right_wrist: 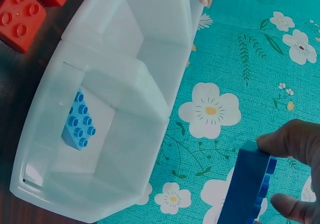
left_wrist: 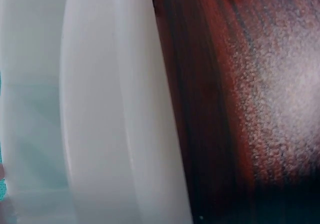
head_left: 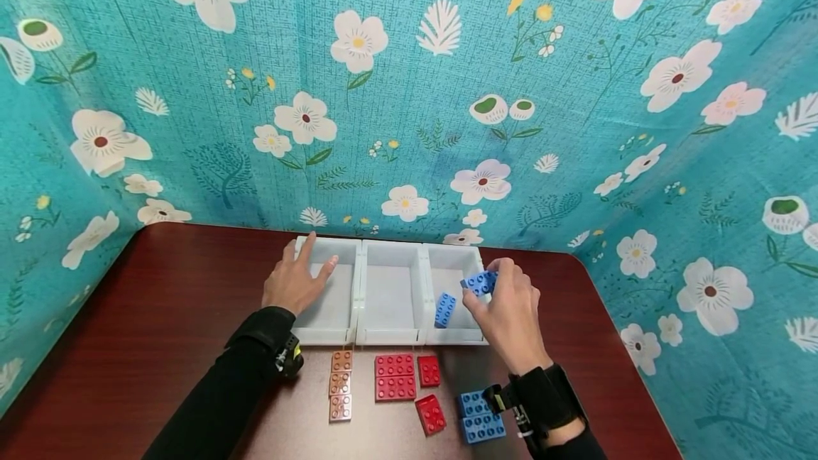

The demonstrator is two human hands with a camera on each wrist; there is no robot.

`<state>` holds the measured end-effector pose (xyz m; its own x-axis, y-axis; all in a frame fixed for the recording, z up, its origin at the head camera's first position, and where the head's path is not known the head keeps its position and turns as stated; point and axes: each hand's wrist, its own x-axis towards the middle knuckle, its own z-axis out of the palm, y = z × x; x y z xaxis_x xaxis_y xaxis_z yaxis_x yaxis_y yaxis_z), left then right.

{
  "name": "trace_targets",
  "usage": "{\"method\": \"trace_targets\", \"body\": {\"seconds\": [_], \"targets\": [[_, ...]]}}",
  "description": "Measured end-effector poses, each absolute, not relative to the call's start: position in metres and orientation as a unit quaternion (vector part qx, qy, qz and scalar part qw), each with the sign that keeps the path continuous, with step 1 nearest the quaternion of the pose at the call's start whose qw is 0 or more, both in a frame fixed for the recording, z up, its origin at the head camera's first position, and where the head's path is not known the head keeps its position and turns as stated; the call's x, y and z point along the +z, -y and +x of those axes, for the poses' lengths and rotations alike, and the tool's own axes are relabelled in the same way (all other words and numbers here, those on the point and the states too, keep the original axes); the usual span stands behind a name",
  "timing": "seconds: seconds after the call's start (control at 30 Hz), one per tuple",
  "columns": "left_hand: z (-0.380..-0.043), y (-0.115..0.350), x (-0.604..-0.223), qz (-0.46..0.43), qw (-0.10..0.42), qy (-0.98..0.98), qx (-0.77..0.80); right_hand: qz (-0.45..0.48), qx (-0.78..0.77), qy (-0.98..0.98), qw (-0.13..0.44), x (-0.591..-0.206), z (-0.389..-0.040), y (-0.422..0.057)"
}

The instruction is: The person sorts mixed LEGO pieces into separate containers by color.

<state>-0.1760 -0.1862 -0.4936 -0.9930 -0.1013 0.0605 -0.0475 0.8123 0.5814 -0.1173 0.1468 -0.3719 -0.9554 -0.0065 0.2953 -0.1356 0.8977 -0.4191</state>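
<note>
My right hand (head_left: 514, 314) pinches a blue building brick (head_left: 476, 283) between thumb and fingers, above the right-hand white bin (head_left: 455, 336). In the right wrist view this brick (right_wrist: 244, 184) is held with its studs facing the palm side. Another blue brick (head_left: 444, 309) lies inside that bin, near its front left. At the far left, my left hand (head_left: 295, 282) has its fingers spread at the side of the left-hand bin (head_left: 322, 336). Only the pale bin wall (left_wrist: 95, 103) and dark tabletop fill the left wrist view, so the left hand is mostly hidden there.
A middle bin (head_left: 390, 336) joins the other two in a row. In front lie three orange-brown bricks (head_left: 341, 383), several red bricks (head_left: 395, 378) and blue bricks (head_left: 483, 428) beside the right wrist. Behind the table (head_left: 192, 289) hangs a teal flowered curtain (head_left: 396, 126).
</note>
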Motion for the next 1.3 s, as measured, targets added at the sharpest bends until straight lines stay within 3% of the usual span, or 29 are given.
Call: {"method": "trace_targets", "body": {"seconds": [1.3], "targets": [[-0.176, 0.186, -0.494, 0.038, 0.045, 0.95, -0.308, 0.02, 0.219, 0.968, 0.124, -0.399, -0.103, -0.156]]}}
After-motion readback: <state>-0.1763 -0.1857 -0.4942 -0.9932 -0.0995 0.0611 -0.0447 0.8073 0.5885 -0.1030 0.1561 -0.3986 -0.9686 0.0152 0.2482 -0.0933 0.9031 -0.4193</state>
